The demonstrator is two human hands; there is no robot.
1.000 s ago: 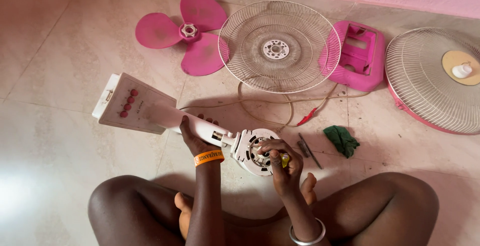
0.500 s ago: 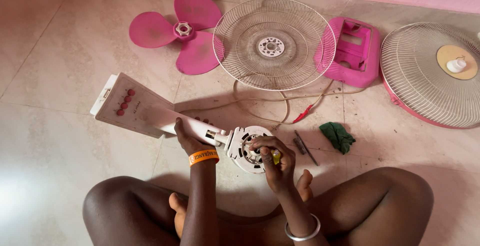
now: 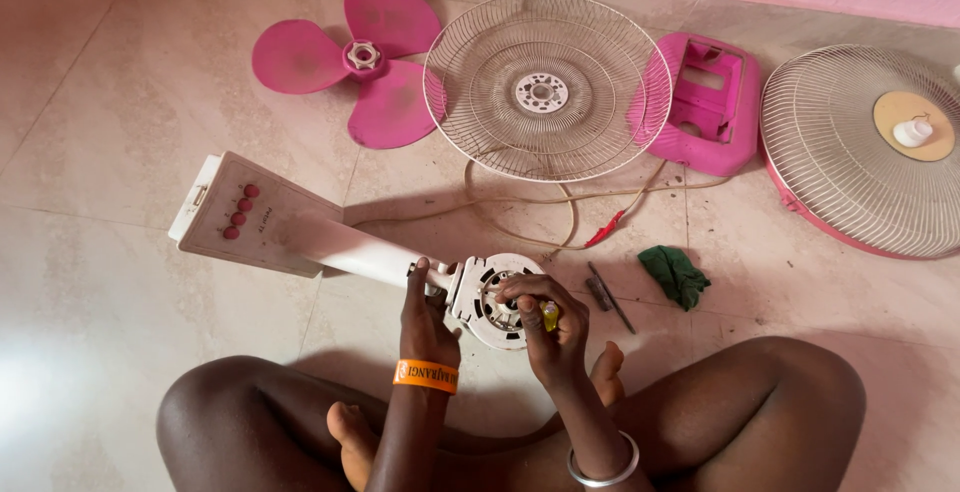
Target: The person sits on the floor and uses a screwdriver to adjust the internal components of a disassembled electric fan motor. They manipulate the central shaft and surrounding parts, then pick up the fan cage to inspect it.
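Soft, even daylight is filling the room, and a brighter patch is washing out the pale floor (image 3: 90, 372) at the lower left, as though the light is coming in from that side. Shadows are staying faint and short, pooling gently beneath the legs and under the wire fan guard (image 3: 547, 87). Everything is holding sharp, with only slight wide-angle bending showing toward the edges.

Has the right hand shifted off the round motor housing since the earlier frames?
No. The right hand remains on the motor housing, gripping a yellow-handled tool, same spot relative to the green cloth.
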